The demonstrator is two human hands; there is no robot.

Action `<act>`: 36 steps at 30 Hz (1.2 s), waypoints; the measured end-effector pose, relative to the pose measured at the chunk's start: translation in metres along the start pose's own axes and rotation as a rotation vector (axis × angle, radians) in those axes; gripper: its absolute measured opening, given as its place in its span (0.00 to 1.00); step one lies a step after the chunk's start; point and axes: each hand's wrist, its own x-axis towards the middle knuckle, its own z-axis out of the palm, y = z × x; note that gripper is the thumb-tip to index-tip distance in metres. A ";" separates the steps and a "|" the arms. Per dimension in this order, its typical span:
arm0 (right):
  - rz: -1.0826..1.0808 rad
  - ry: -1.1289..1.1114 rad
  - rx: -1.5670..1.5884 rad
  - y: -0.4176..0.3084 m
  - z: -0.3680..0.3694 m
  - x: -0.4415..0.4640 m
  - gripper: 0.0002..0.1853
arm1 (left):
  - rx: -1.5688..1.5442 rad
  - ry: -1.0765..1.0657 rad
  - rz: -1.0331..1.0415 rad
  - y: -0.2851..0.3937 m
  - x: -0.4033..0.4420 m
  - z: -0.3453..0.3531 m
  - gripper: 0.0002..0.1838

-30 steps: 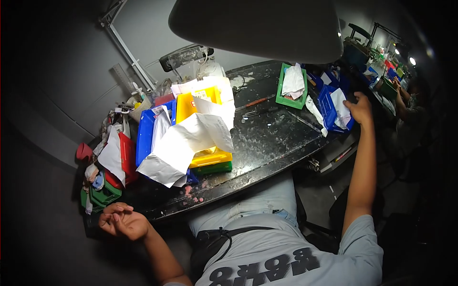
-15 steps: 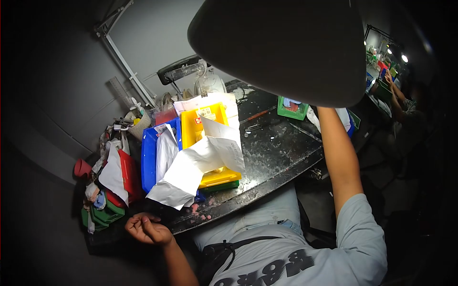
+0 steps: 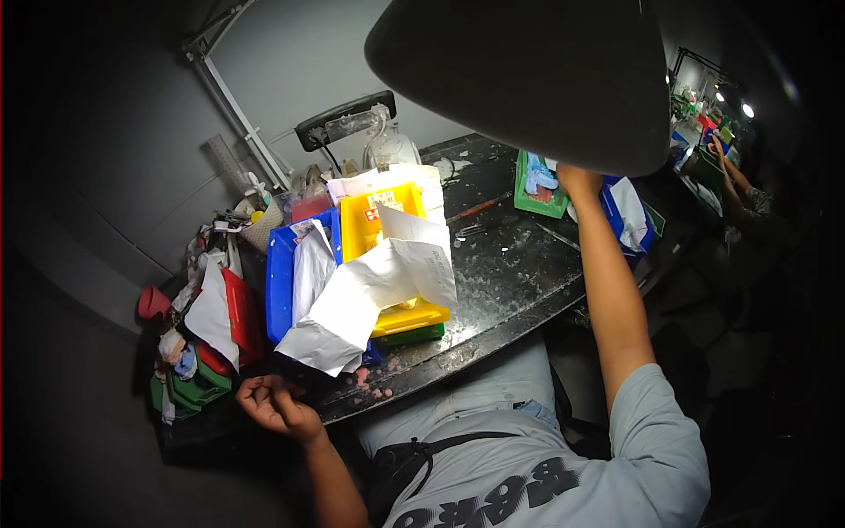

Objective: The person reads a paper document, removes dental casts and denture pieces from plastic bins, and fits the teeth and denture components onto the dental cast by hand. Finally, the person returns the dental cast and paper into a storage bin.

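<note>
My right hand (image 3: 579, 183) is at the right side of a green bin (image 3: 542, 208) at the far right of the table. The lamp shade hides its fingers, so I cannot see if it grips anything. Crumpled blue material (image 3: 540, 179) lies in that bin. My left hand (image 3: 280, 407) is held off the table's front left edge, palm up, fingers loosely curled and nothing visible in them. Beyond it stand a yellow bin (image 3: 434, 313) and a blue bin (image 3: 280, 282), with folded white paper sheets (image 3: 339, 310) lying across them.
A dark lamp shade (image 3: 528, 79) hangs over the table. Red and green bins with paper and cloth crowd the left end, near a red cup (image 3: 153, 304). Another blue bin (image 3: 643, 235) sits at the right. A person works at a farther bench.
My right hand has come partly into sight beside the green bin, the arm shifting slightly left. The view has moved a little, showing more of that bin. My left hand stays nearly as before.
</note>
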 end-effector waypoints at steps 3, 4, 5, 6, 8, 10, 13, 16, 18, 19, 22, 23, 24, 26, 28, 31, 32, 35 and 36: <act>0.144 -0.040 0.107 0.000 0.008 -0.011 0.13 | -0.001 -0.026 -0.004 0.005 -0.001 0.003 0.13; 0.125 -0.012 0.097 0.003 0.013 -0.011 0.13 | 0.017 -0.030 -0.007 0.005 -0.002 0.003 0.14; 0.110 0.014 0.084 0.008 0.019 -0.011 0.13 | 0.021 -0.043 -0.005 0.003 -0.001 0.002 0.15; 0.114 0.010 0.087 0.008 0.020 -0.014 0.13 | 0.015 -0.047 -0.014 0.001 -0.001 0.001 0.14; 0.025 0.037 0.147 0.009 0.018 -0.014 0.12 | 0.007 -0.069 -0.011 0.000 -0.001 0.000 0.14; -0.024 0.018 0.183 0.014 0.017 -0.014 0.11 | 0.003 -0.076 -0.011 0.002 -0.001 0.001 0.14; -0.069 -0.011 0.278 0.018 0.012 -0.011 0.12 | -0.001 -0.076 -0.022 0.002 -0.002 0.001 0.14; -0.097 0.054 0.354 0.019 0.009 -0.003 0.14 | 0.000 -0.079 -0.029 0.002 -0.001 0.000 0.14; -0.136 0.133 0.370 0.017 0.000 0.002 0.14 | -0.002 -0.083 -0.026 0.001 -0.001 0.000 0.15; -0.174 0.165 0.394 0.010 -0.015 0.001 0.14 | 0.000 -0.102 -0.015 -0.001 -0.001 -0.002 0.15; -0.260 0.261 0.446 -0.007 -0.058 0.002 0.12 | 0.008 -0.100 -0.013 0.001 -0.001 0.001 0.15; -0.297 0.310 0.542 -0.015 -0.074 0.000 0.12 | 0.002 -0.096 -0.023 0.001 -0.001 0.001 0.15; -0.333 0.357 0.637 -0.022 -0.089 -0.001 0.11 | -0.002 -0.093 -0.035 0.001 -0.001 0.001 0.15; -0.295 0.367 0.684 -0.030 -0.108 0.005 0.12 | -0.003 -0.089 -0.037 0.002 -0.001 0.003 0.15; -0.145 0.213 0.809 -0.034 -0.121 0.006 0.12 | -0.008 -0.085 -0.034 0.002 -0.001 0.004 0.15; -0.088 0.275 0.900 -0.031 -0.107 0.012 0.12 | -0.018 -0.076 -0.034 0.002 -0.001 0.004 0.15; -0.083 0.287 0.934 -0.026 -0.101 0.015 0.12 | -0.011 -0.079 -0.025 0.000 -0.001 0.002 0.15; -0.093 0.326 0.928 -0.024 -0.097 0.013 0.14 | -0.018 -0.079 -0.026 -0.001 0.000 0.001 0.15; -0.093 0.350 0.982 -0.024 -0.094 0.011 0.15 | -0.024 -0.084 -0.039 -0.001 0.000 0.001 0.15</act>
